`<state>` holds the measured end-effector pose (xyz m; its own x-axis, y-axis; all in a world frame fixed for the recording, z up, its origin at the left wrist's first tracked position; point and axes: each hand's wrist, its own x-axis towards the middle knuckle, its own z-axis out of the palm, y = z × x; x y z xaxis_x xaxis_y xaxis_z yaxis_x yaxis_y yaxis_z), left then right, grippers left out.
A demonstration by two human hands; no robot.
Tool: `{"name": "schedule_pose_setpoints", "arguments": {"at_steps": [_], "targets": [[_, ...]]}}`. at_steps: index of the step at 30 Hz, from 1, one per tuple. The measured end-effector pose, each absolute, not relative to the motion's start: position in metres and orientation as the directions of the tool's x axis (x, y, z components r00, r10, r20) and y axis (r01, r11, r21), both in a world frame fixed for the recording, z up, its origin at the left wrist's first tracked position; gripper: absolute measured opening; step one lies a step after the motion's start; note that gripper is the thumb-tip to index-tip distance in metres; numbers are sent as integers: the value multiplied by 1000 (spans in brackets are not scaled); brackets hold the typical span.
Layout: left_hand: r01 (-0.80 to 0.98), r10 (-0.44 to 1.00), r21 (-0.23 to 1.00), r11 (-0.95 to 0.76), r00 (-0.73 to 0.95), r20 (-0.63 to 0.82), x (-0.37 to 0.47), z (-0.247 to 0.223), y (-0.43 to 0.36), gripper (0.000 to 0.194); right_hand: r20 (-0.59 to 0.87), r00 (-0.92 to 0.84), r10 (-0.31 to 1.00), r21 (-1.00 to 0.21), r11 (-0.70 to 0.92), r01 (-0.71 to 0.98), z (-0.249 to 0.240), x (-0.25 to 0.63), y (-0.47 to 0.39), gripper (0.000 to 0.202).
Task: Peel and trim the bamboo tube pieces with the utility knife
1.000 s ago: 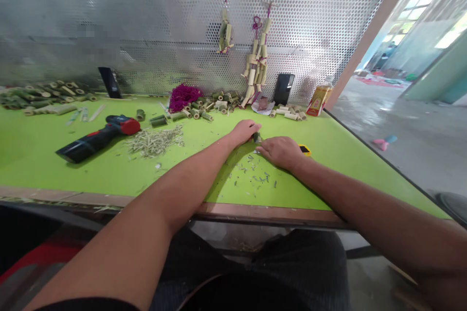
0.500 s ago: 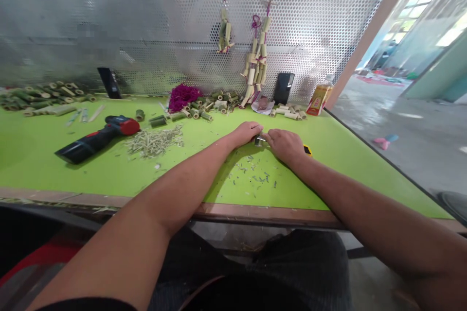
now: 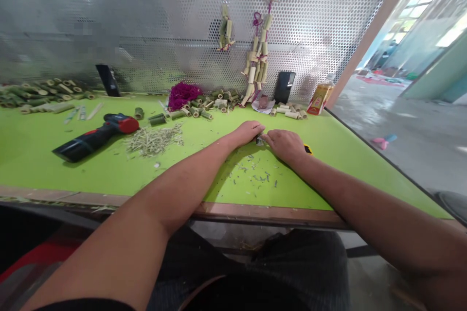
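My left hand (image 3: 248, 131) is closed near the middle of the green table, its fingers wrapped round something hidden beneath them. Close on its right, my right hand (image 3: 285, 144) is also closed, thumb and forefinger towards the left hand. A small, shiny, blade-like metal piece (image 3: 260, 140) shows between the two hands at the right fingertips; its full shape is covered. A yellow and black object (image 3: 308, 149) peeks out behind the right wrist, and I cannot tell whether it joins the metal piece. Dark green-grey shavings (image 3: 260, 178) lie scattered below the hands.
A cordless drill (image 3: 97, 137) lies left on the green table (image 3: 204, 184), beside pale shavings (image 3: 155, 140). Bamboo tubes (image 3: 40, 95), purple cord (image 3: 184, 95), a phone (image 3: 284, 87) and a bottle (image 3: 321, 95) line the back. Strung bamboo figures (image 3: 257, 58) hang on perforated metal.
Both hands stay in nearly the same place. The metal piece between them shows at a slightly different angle. The whole view has shifted slightly.
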<state>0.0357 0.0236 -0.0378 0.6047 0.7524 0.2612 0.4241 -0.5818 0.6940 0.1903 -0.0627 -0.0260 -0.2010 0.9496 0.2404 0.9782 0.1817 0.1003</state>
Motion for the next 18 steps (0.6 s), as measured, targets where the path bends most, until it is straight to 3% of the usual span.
{"name": "schedule_pose_setpoints", "arguments": {"at_steps": [7,13,18], "targets": [[476,807,708,-521,544,229,36,-38,26,31,153,-370,916,105,358,928,-24,186,-74,58],[360,769,785,-504,602,217,33,-40,23,33,281,-214,936,106,192,976,-26,189,-69,52],[361,750,771,-525,624,219,33,-39,21,34,305,-180,935,105,155,982,-28,190,-63,50]]}}
